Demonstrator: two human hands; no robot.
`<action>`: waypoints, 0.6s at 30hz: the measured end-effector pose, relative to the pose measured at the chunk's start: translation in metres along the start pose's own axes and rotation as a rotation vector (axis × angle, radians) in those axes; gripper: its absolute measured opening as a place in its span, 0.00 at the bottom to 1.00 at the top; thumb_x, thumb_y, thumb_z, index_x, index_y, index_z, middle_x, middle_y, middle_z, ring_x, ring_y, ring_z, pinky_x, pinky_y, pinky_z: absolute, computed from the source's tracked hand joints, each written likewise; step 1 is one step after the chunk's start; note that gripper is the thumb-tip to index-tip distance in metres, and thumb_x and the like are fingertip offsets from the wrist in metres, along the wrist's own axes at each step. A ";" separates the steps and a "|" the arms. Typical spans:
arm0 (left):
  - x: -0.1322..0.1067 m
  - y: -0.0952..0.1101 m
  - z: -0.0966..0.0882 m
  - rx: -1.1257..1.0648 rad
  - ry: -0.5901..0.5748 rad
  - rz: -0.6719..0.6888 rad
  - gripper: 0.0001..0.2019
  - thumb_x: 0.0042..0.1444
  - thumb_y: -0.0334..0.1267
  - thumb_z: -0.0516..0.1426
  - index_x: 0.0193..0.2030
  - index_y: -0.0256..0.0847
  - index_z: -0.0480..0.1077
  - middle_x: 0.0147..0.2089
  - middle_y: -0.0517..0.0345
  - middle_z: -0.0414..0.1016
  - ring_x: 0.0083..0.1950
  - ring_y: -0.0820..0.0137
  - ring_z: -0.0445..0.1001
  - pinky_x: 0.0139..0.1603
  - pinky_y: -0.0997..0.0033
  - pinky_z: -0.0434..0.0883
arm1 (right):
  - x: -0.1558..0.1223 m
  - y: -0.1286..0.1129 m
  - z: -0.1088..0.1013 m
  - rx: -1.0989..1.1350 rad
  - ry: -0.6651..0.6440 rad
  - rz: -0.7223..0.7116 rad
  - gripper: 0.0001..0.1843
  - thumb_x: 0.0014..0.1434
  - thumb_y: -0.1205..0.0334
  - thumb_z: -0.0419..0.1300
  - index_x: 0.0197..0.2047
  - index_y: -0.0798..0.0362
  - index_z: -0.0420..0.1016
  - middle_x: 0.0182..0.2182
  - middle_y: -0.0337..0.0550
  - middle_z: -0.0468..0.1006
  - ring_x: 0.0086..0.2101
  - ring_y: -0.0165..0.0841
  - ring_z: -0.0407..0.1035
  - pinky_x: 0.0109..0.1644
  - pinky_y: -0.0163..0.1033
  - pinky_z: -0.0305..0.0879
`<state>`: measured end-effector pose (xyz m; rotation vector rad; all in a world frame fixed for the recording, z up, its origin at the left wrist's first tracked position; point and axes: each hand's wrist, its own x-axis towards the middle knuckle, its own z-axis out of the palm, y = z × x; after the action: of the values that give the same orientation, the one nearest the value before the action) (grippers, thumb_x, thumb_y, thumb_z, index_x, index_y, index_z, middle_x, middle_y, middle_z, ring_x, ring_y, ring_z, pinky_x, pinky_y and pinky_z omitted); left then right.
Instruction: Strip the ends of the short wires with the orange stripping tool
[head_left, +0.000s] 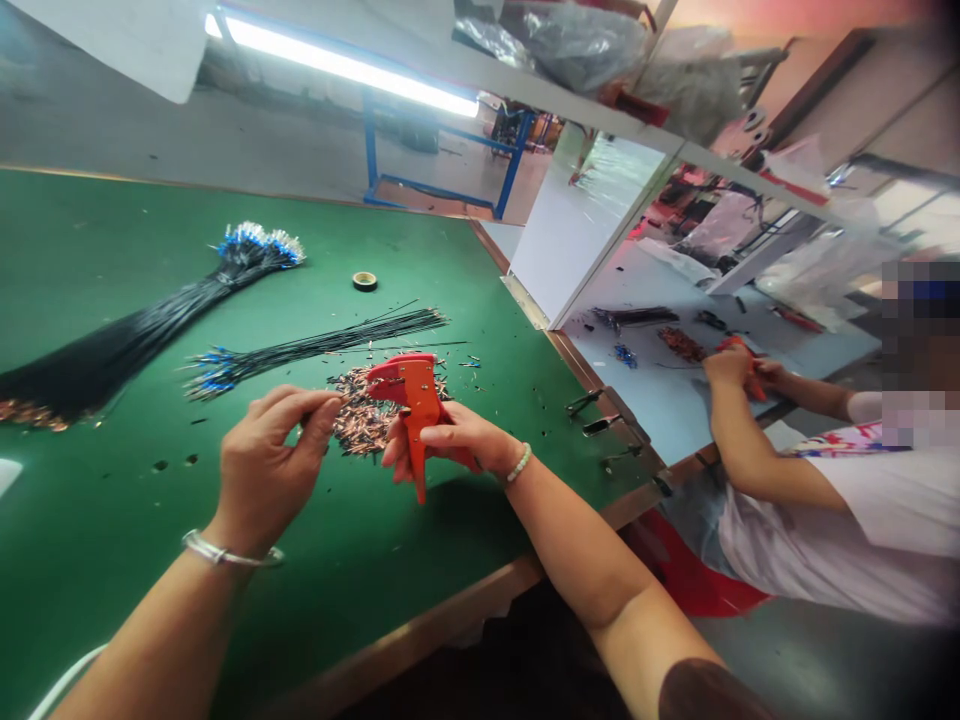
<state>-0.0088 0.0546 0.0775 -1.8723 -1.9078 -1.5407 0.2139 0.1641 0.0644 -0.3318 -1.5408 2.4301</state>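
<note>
Green worktop (112,520), centre frame: right hand (450,445) clamped on orange wire stripper (421,400), head pointing up-frame; left hand (277,465) pinched together.

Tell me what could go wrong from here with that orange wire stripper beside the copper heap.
The right hand grips the orange-red plastic wire stripper close to the pinched left hand, so those fingers might get nipped. The heap of loose copper-coloured wire bits lies against the tool and could get scattered. Small black and blue scraps on the green mat could snag in the bundle of thin black wires with blue ends.
</note>
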 end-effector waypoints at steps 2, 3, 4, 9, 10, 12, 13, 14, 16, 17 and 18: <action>0.000 -0.001 0.000 0.030 0.015 0.028 0.10 0.68 0.44 0.60 0.41 0.43 0.80 0.38 0.57 0.83 0.39 0.68 0.78 0.45 0.65 0.72 | -0.001 0.000 -0.002 0.010 0.009 0.006 0.33 0.56 0.43 0.73 0.53 0.60 0.75 0.44 0.55 0.84 0.40 0.41 0.82 0.47 0.48 0.80; 0.000 -0.001 0.000 0.042 0.019 0.045 0.09 0.68 0.43 0.61 0.41 0.43 0.80 0.38 0.58 0.83 0.39 0.68 0.78 0.45 0.65 0.71 | -0.001 0.000 -0.002 0.013 0.010 0.018 0.33 0.56 0.43 0.73 0.54 0.60 0.75 0.43 0.54 0.84 0.40 0.41 0.81 0.47 0.48 0.80; 0.000 -0.002 0.000 0.053 0.024 0.066 0.08 0.68 0.43 0.61 0.41 0.44 0.80 0.37 0.58 0.83 0.38 0.68 0.78 0.45 0.65 0.71 | -0.001 -0.001 -0.002 0.016 0.008 0.029 0.33 0.56 0.44 0.74 0.54 0.60 0.75 0.42 0.54 0.84 0.39 0.41 0.81 0.46 0.48 0.79; 0.001 -0.001 0.003 0.064 0.030 0.178 0.05 0.68 0.39 0.62 0.41 0.45 0.79 0.36 0.59 0.82 0.37 0.67 0.77 0.45 0.63 0.69 | -0.003 -0.002 0.002 0.007 0.004 0.062 0.34 0.55 0.42 0.74 0.53 0.59 0.75 0.40 0.51 0.83 0.35 0.37 0.80 0.42 0.45 0.79; 0.001 -0.001 0.003 0.062 0.027 0.194 0.05 0.67 0.38 0.62 0.41 0.45 0.79 0.36 0.59 0.82 0.37 0.67 0.77 0.45 0.62 0.69 | -0.003 -0.003 0.002 0.002 0.009 0.059 0.35 0.55 0.41 0.74 0.53 0.59 0.75 0.40 0.50 0.83 0.34 0.36 0.79 0.41 0.44 0.79; 0.000 -0.001 0.004 0.064 0.023 0.206 0.04 0.67 0.38 0.62 0.41 0.45 0.79 0.35 0.59 0.82 0.37 0.67 0.77 0.45 0.62 0.69 | -0.003 -0.003 0.003 -0.009 0.011 0.046 0.35 0.56 0.39 0.73 0.53 0.59 0.76 0.38 0.48 0.82 0.33 0.35 0.79 0.40 0.43 0.79; 0.000 -0.002 0.004 0.067 0.015 0.200 0.05 0.68 0.39 0.62 0.41 0.45 0.79 0.36 0.60 0.82 0.37 0.67 0.77 0.45 0.62 0.69 | -0.003 -0.003 0.004 -0.015 0.014 0.040 0.35 0.57 0.38 0.73 0.53 0.59 0.76 0.37 0.47 0.82 0.33 0.35 0.79 0.40 0.42 0.79; -0.001 -0.002 0.004 0.069 0.012 0.191 0.05 0.68 0.40 0.61 0.41 0.46 0.79 0.36 0.60 0.82 0.37 0.67 0.77 0.45 0.62 0.69 | -0.002 -0.003 0.004 -0.024 0.020 0.037 0.35 0.57 0.38 0.73 0.52 0.59 0.75 0.36 0.46 0.82 0.33 0.35 0.79 0.39 0.42 0.79; -0.001 -0.003 0.005 0.075 0.012 0.165 0.07 0.68 0.42 0.61 0.40 0.46 0.80 0.35 0.60 0.82 0.37 0.67 0.77 0.46 0.62 0.70 | -0.002 -0.003 0.004 -0.042 0.042 0.043 0.35 0.56 0.37 0.73 0.51 0.59 0.76 0.34 0.45 0.81 0.32 0.35 0.78 0.37 0.41 0.79; -0.001 -0.003 0.005 0.077 0.007 0.157 0.07 0.68 0.43 0.61 0.40 0.46 0.80 0.35 0.59 0.82 0.37 0.67 0.77 0.46 0.61 0.70 | -0.001 -0.003 0.004 -0.052 0.056 0.047 0.35 0.55 0.36 0.74 0.51 0.59 0.76 0.33 0.44 0.81 0.31 0.34 0.78 0.37 0.41 0.79; -0.001 -0.004 0.005 0.079 0.004 0.153 0.08 0.68 0.43 0.61 0.40 0.46 0.80 0.35 0.59 0.82 0.37 0.66 0.77 0.46 0.61 0.70 | -0.001 -0.003 0.004 -0.061 0.071 0.052 0.35 0.55 0.36 0.74 0.50 0.59 0.76 0.33 0.44 0.82 0.31 0.34 0.78 0.36 0.41 0.79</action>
<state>-0.0084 0.0580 0.0721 -1.9294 -1.7499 -1.4025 0.2139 0.1614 0.0685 -0.4699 -1.5971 2.3866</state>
